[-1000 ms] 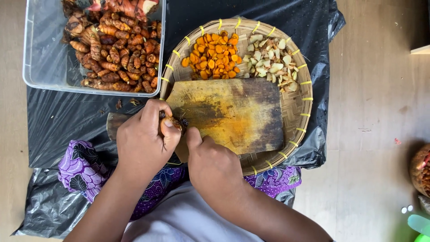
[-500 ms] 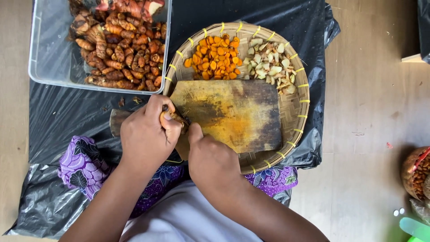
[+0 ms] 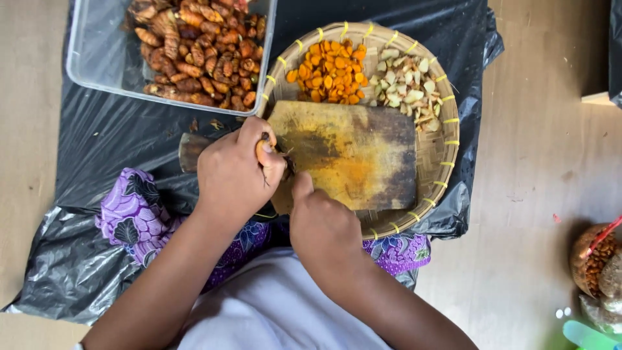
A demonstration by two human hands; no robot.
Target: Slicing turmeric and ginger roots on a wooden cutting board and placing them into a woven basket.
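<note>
We sit on the floor (image 3: pixel 544 162) with a round woven tray (image 3: pixel 435 155) in front of us. A black plastic sheet (image 3: pixel 116 136) lies under it, so the mess lands on the sheet and not on the wood.

On the tray lies a wooden cutting board (image 3: pixel 356 155), stained yellow. It sits close to us so we can work right over it. Behind the board are 2 piles: orange peeled turmeric pieces (image 3: pixel 329 72) and pale cut pieces (image 3: pixel 405 81). They lie apart, so the 2 kinds do not mix. A clear plastic box (image 3: pixel 97 52) at the top left holds brown turmeric roots (image 3: pixel 197 48) with the skin on, near enough to reach.

Our left hand (image 3: pixel 236 172) is closed around 1 small turmeric root (image 3: pixel 262 150). The root sits at the left edge of the board, and only its orange tip peeks out between thumb and fingers. Our right hand (image 3: pixel 324 227) is curled shut just beside it, with the thumb pointing up at the root. We think it holds a small knife, but we cannot see the blade well.
</note>
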